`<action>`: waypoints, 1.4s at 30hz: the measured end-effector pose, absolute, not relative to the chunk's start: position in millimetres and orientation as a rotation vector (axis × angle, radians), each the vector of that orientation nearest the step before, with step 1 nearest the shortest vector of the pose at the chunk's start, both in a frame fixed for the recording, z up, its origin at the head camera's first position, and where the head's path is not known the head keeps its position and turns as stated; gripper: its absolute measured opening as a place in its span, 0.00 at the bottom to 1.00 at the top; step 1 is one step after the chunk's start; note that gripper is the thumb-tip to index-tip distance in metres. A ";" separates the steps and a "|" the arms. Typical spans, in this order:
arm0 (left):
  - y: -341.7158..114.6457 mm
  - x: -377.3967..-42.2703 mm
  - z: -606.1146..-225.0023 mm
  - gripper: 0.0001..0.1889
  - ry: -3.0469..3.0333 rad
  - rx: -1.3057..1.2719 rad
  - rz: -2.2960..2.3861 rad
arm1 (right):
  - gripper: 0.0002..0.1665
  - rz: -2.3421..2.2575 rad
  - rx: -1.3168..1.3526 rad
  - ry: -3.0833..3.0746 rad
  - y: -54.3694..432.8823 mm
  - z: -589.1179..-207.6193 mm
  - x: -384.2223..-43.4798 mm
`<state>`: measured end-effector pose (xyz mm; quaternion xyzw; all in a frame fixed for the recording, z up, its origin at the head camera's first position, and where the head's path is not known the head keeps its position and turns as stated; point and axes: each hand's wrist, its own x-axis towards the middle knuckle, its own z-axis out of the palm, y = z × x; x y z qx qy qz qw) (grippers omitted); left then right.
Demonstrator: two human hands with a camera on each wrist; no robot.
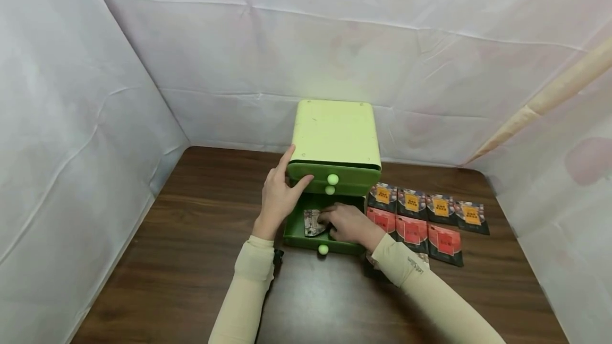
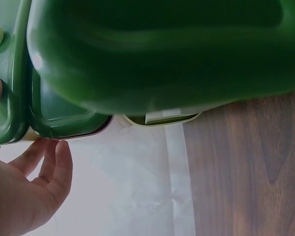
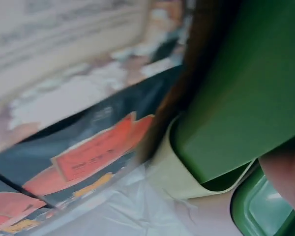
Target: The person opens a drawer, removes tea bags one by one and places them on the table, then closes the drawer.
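A small drawer cabinet (image 1: 337, 129) with a pale yellow-green top stands on the table, its bottom drawer (image 1: 295, 240) pulled out. My left hand (image 1: 279, 192) rests at the cabinet's front left corner, thumb on the top drawer's front and the other fingers along the side. In the left wrist view those fingers (image 2: 64, 164) are nearly straight against the side. Inside the bottom drawer lies a small printed packet (image 1: 313, 223). My right hand (image 1: 349, 222) reaches into this drawer and pinches the packet's right edge with curled fingers; the right wrist view shows only a sliver of the hand.
Right of the cabinet lie a row of orange-labelled packets (image 1: 412, 203) and a row of red-labelled packets (image 1: 444, 241) in front of it. A pale-printed packet (image 3: 73, 54) lies nearest, partly under the right sleeve. Round knobs (image 1: 323, 249) stick out from the drawers. White cloth (image 1: 268, 52) hangs behind.
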<state>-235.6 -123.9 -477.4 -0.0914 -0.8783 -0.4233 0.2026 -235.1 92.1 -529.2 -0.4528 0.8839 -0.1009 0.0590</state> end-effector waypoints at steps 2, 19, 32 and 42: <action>-123.4 -235.3 -477.3 0.41 -2.456 -0.260 -1.182 | 0.22 -0.320 -1.390 2.722 93.9 -533.0 -235.7; -123.0 -236.1 -479.1 0.42 -2.424 -0.278 -1.181 | 0.10 -0.519 -1.491 2.852 107.3 -542.8 -235.8; -121.8 -235.8 -480.0 0.42 -2.421 -0.273 -1.188 | 0.19 -0.464 -1.515 2.937 111.9 -545.1 -235.0; -122.3 -236.6 -480.4 0.42 -2.424 -0.269 -1.219 | 0.18 -0.841 -1.636 2.997 124.6 -531.2 -224.8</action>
